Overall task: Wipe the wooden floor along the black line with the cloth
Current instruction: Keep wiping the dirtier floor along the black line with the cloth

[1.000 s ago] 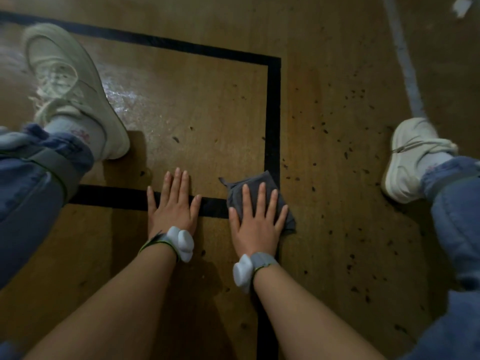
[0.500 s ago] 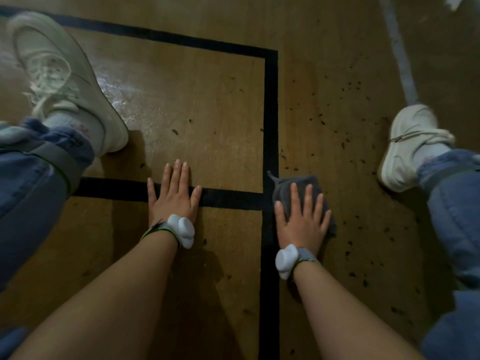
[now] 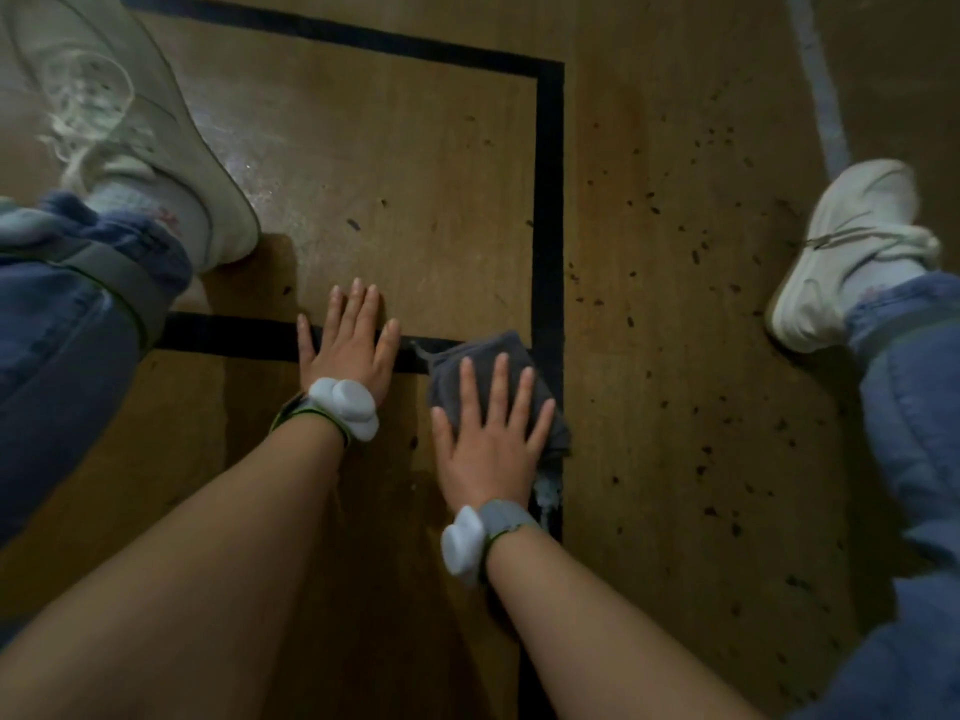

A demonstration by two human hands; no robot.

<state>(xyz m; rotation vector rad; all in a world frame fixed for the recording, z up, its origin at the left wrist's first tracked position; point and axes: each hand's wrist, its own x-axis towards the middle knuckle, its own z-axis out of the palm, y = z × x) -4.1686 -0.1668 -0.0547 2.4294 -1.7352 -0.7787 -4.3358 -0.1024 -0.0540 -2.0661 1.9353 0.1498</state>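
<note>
Cloth: a small, folded dark grey cloth lies flat on the wooden floor, where the side branch meets the long black line; it partly covers both.
Right hand: spread flat on the cloth, fingers straight, palm pressing down; it grips nothing.
Left hand: flat on the floor just beside the cloth, fingers straight across the side branch, likely bracing.
Handling: probably light, soft and limp, so it may bunch or slip from under the hand.
Hold: best under a flat palm at its middle, not pinched by a corner.
Floor: smooth, probably slick; a pale smear sits on the line near the wrist, with dark specks to the right.
</note>
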